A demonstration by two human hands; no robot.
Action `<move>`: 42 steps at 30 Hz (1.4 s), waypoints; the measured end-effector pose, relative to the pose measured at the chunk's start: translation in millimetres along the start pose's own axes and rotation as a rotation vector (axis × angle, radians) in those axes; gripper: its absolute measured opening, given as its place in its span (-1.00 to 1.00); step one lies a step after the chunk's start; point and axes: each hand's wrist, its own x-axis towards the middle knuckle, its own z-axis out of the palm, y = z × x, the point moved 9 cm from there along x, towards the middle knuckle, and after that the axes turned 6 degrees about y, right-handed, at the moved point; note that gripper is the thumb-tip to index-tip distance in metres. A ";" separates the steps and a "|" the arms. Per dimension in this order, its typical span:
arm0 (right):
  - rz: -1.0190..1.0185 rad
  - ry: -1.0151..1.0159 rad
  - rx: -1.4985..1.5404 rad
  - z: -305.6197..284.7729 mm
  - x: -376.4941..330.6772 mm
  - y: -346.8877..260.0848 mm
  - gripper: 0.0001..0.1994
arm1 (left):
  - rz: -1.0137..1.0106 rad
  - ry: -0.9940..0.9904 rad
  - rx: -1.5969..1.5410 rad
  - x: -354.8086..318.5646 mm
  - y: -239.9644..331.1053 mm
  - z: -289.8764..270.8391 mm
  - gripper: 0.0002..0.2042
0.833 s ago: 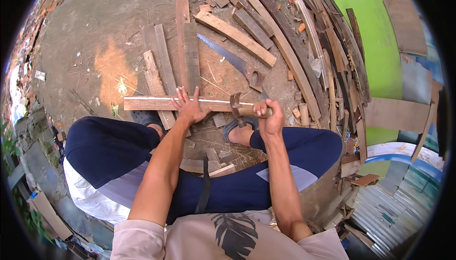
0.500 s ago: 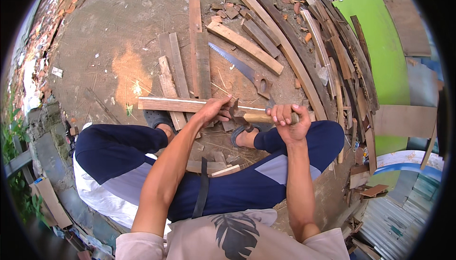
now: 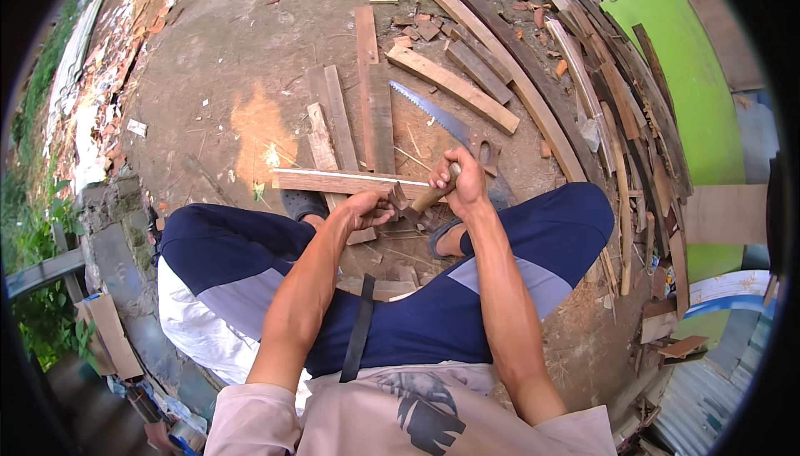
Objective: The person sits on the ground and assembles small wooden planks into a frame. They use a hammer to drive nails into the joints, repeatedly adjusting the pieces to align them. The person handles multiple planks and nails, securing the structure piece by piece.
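My right hand (image 3: 460, 177) is wrapped round the wooden handle of a hammer (image 3: 432, 197). The metal hammer head points toward my left hand (image 3: 367, 209) and sits right beside its fingertips. Those left fingers are bent and pressed together at the near side of a wooden plank (image 3: 321, 180); whatever they pinch is hidden. White runs along the plank's upper edge, and it lies crosswise before my feet, over other boards. Just beyond my right hand a handsaw (image 3: 437, 114) rests on the ground, its wooden grip toward me.
Loose boards (image 3: 379, 122) and a thick timber (image 3: 454, 87) lie ahead. Sawdust (image 3: 260, 131) covers a patch at the left. Long stacked planks (image 3: 612, 102) and a green panel (image 3: 683, 81) border the right. A low block wall (image 3: 125, 231) stands at the left.
My right hand has moved left and away from me, swinging the hammer's handle from level to slanted. My left hand has slipped to the plank's near side. The view has shifted slightly.
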 end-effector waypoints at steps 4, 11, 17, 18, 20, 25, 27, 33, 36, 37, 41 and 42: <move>0.086 0.105 -0.045 -15.3 3.5 17.4 -0.70 | -0.063 0.076 0.007 20.3 -30.6 -0.2 -0.79; 0.136 0.126 -0.112 -20.6 4.0 31.4 -0.70 | -0.116 0.012 -0.020 38.4 -55.0 -4.6 -0.76; 0.110 -0.002 -0.195 -8.9 10.6 27.8 -0.65 | -0.082 -0.045 -0.046 49.0 -43.5 -15.6 -0.78; 0.110 0.043 -0.185 -12.5 12.6 29.2 -0.65 | -0.079 -0.055 -0.019 49.9 -42.3 -16.0 -0.79; 0.075 0.092 -0.156 -16.1 16.1 33.4 -0.63 | -0.037 -0.170 -0.140 48.1 -29.1 -7.3 -0.80; 0.147 0.219 -0.859 -31.4 18.9 68.9 -0.46 | 0.106 -0.009 -0.280 41.9 37.6 -22.6 -0.77; 0.067 0.298 -1.086 -40.4 20.4 64.3 -0.44 | 0.356 0.326 0.543 31.5 77.2 -42.1 -0.71; -0.033 0.258 -0.675 -45.2 23.9 45.3 -0.47 | 0.959 0.782 1.212 -6.7 98.5 -3.1 -0.61; -0.030 0.287 -0.476 -45.3 20.4 36.8 -0.57 | 0.951 0.772 1.358 -5.3 85.3 8.5 -0.63; -0.057 0.331 -0.456 -47.5 18.8 32.5 -0.58 | 0.979 0.779 1.389 -7.2 85.0 11.8 -0.64; -0.100 0.401 -0.244 -56.0 18.3 29.7 -0.68 | 0.972 0.762 1.465 -1.6 85.3 17.5 -0.67; -0.106 0.414 -0.157 -59.7 19.5 30.7 -0.71 | 0.986 0.763 1.469 0.0 86.0 18.6 -0.68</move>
